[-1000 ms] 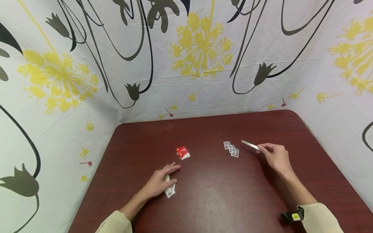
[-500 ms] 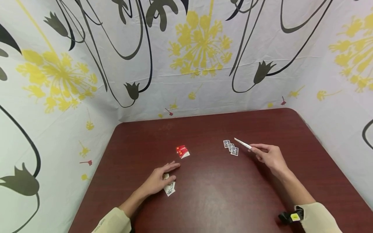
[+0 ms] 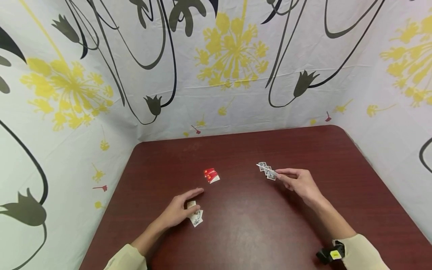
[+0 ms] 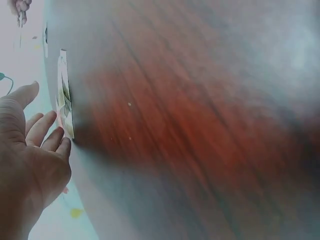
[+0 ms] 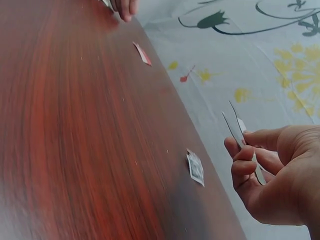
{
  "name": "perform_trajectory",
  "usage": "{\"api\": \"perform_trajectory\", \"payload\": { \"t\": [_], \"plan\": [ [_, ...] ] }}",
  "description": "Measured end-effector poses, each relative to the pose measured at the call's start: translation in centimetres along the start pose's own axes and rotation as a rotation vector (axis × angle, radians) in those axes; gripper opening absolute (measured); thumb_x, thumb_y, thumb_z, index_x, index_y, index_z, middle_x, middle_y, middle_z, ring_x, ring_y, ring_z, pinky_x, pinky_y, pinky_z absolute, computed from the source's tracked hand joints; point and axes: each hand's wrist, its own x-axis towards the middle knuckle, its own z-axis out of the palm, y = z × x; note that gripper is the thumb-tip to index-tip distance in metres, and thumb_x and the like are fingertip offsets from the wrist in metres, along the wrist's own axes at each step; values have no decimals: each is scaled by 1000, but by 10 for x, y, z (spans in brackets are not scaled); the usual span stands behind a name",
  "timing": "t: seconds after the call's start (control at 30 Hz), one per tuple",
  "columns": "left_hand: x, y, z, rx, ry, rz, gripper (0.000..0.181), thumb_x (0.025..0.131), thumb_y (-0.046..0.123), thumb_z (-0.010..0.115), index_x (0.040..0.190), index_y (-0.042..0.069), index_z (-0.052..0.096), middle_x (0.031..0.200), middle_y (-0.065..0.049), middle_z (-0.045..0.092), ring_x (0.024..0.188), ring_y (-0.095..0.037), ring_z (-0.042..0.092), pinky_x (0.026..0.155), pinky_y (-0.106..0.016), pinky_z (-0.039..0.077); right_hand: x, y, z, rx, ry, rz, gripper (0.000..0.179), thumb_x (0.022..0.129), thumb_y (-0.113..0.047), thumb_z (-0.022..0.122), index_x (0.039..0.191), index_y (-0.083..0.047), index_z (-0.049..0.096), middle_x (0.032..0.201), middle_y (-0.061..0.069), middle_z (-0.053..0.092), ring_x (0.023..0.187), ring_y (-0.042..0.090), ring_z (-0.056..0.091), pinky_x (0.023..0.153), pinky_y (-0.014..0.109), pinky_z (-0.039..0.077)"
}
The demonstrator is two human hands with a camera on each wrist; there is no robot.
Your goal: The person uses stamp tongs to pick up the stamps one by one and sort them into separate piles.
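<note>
My right hand [image 3: 303,184] pinches a pair of metal tweezers [image 5: 259,174] between thumb and fingers. In the right wrist view, the tweezers' tips stand apart with nothing between them. In the head view they cross over several small grey stamp-like papers [image 3: 271,175], which overlap in a slanting row; in the right wrist view, they are apart from them. My left hand [image 3: 176,212] has its fingers extended beside and partly over cream printed papers [image 3: 197,219], also stamp-like. Its thumb covers part of them; whether it touches them I cannot tell.
A small overlapping pile of red-and-white stamp-like papers [image 3: 211,176] lies between the two hands, farther back on the dark red-brown table [image 3: 236,225]. White patterned cloth [image 3: 233,108] hangs behind the table and along both sides. A black device sits at the right wrist.
My right hand has moved left with the tweezers, bringing them from right of the grey papers to over them in the head view. My left hand has shifted slightly left, uncovering more cream paper.
</note>
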Motion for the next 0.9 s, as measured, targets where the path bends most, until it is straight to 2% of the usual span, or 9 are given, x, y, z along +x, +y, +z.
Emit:
{"api": "perform_trajectory", "payload": {
  "t": [0.1, 0.27, 0.47, 0.57, 0.73, 0.9],
  "plan": [
    [-4, 0, -2, 3, 4, -30, 60, 98, 15, 79, 154, 14, 58, 153, 9, 59, 147, -17, 49, 119, -42, 39, 0, -3, 8, -27, -24, -16, 31, 100, -12, 76, 126, 4, 75, 71, 8, 59, 60, 11, 49, 50, 25, 39],
    [-10, 2, -5, 12, 9, -34, 62, 97, 18, 80, 154, 16, 57, 153, 11, 58, 146, -15, 50, 118, -38, 40, -2, -7, 20, -40, -62, -48, 29, 98, -12, 78, 123, 4, 76, 67, 8, 57, 56, 11, 48, 48, 24, 36],
    [-20, 3, -6, 30, 24, -16, 62, 97, 20, 81, 154, 13, 57, 154, 6, 59, 146, -18, 50, 118, -34, 40, -6, -8, 33, -39, -116, -73, 27, 97, -11, 79, 120, 3, 78, 66, 8, 57, 55, 12, 49, 47, 25, 38],
    [-25, 4, -5, 40, 31, -14, 62, 98, 19, 80, 155, 11, 56, 154, 3, 59, 146, -20, 51, 118, -36, 40, -9, -9, 40, -45, -141, -82, 26, 96, -11, 79, 119, 2, 78, 65, 8, 57, 54, 13, 48, 47, 25, 39],
    [-32, 5, -4, 60, 40, -42, 64, 97, 18, 81, 155, 14, 55, 155, 5, 58, 147, -20, 49, 118, -43, 40, -14, -10, 53, -57, -186, -102, 24, 96, -11, 80, 116, 0, 80, 64, 6, 57, 56, 16, 51, 50, 24, 40],
    [-38, 8, -2, 110, 64, -77, 67, 95, 18, 83, 156, 15, 55, 158, -2, 55, 149, -22, 46, 117, -52, 40, -17, -11, 66, -58, -235, -126, 22, 95, -12, 81, 114, -1, 80, 65, 9, 61, 58, 22, 56, 52, 24, 43]
  ]
}}
